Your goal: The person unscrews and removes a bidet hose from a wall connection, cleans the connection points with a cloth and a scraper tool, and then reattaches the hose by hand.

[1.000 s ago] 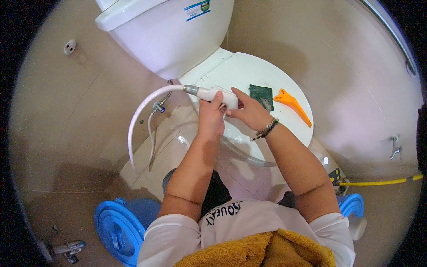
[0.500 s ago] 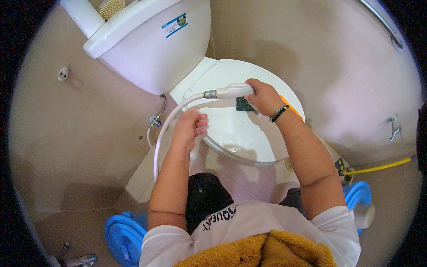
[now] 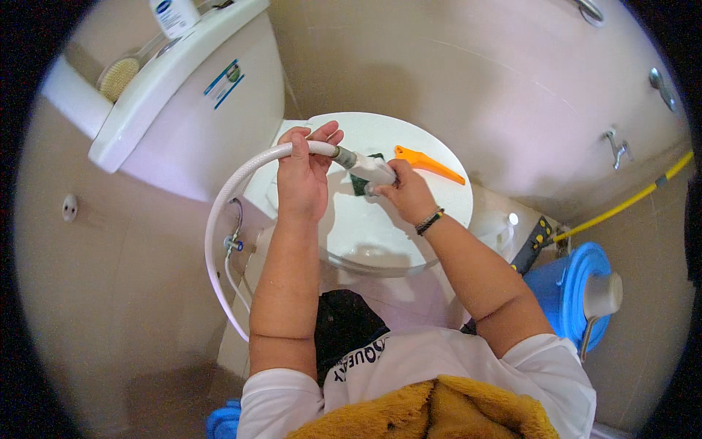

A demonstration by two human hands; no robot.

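Note:
My right hand (image 3: 411, 194) is closed around the head of a white bidet sprayer (image 3: 374, 169), held over the white toilet lid (image 3: 344, 230). Next to the sprayer's metal collar, my left hand (image 3: 303, 183) has the white hose (image 3: 245, 175) between its thumb and fingers, the fingertips stretched out past it. A dark green scouring pad (image 3: 358, 186) lies on the lid, partly hidden behind the sprayer. Farther right on the lid rests an orange tool (image 3: 431, 164) with a tapered handle; its exact kind is unclear.
Left of the lid stands the toilet tank (image 3: 190, 124), with a white bottle (image 3: 174, 16) and a round bristle brush (image 3: 119, 77) on top. A blue bucket (image 3: 545, 285) with a light dipper (image 3: 603, 294) stands at right, near a yellow hose (image 3: 621, 208). A valve (image 3: 234, 244) is on the left wall.
My left hand has moved up and taken hold of the hose. My right hand has tilted the sprayer downward, and the orange tool shows in full. The view has shifted.

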